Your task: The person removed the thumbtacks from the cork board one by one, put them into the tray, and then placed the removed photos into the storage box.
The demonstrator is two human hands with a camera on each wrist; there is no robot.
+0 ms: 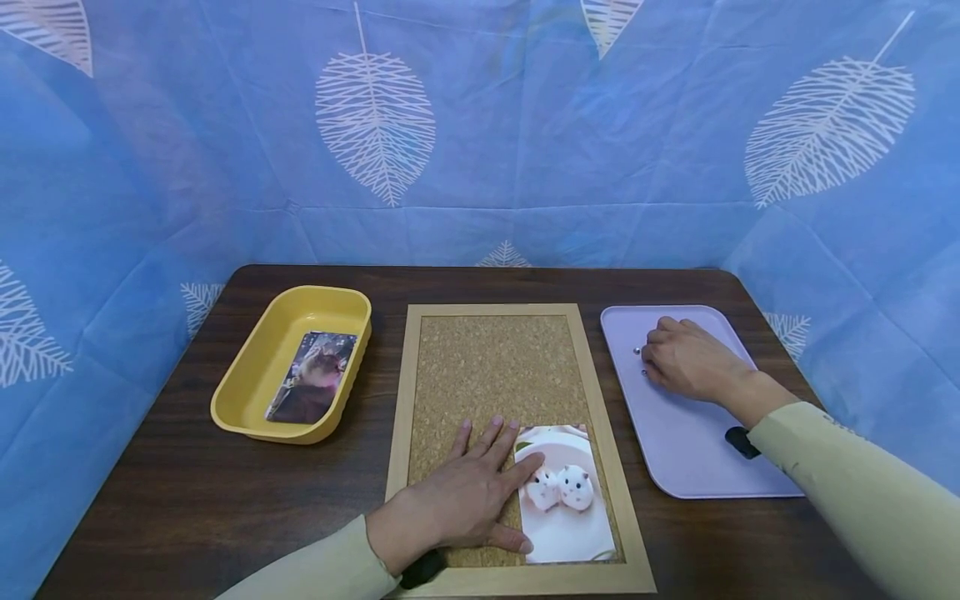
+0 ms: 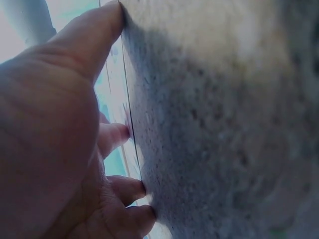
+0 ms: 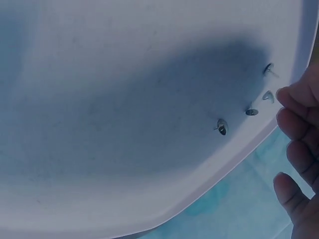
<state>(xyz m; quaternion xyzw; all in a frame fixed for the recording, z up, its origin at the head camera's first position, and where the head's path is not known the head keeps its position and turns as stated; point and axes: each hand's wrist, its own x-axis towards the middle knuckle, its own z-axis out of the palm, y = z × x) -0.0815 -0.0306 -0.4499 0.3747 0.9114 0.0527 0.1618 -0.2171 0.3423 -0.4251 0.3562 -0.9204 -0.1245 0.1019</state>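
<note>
My left hand [image 1: 468,492] lies spread on a wood-framed cork board [image 1: 495,367]. Its thumb and index finger rest on the left edge of a photo [image 1: 566,533] of two white, round, animal-faced treats. The left wrist view shows the fingertips [image 2: 134,188] along that edge, close to the cork. Over a lilac tray [image 1: 697,475] my right hand [image 1: 686,358] has bent fingers. In the right wrist view its fingertips [image 3: 283,97] are right beside a silver thumbtack [image 3: 268,96]; whether they pinch it is unclear. Several thumbtacks [image 3: 222,127] lie nearby on the tray.
Left of the board, a yellow basin [image 1: 247,379] holds printed photos [image 1: 315,377], the top one dark and pinkish. Everything stands on a dark wooden table [image 1: 300,500]. Behind it hangs a blue cloth [image 1: 525,150] with white leaf prints.
</note>
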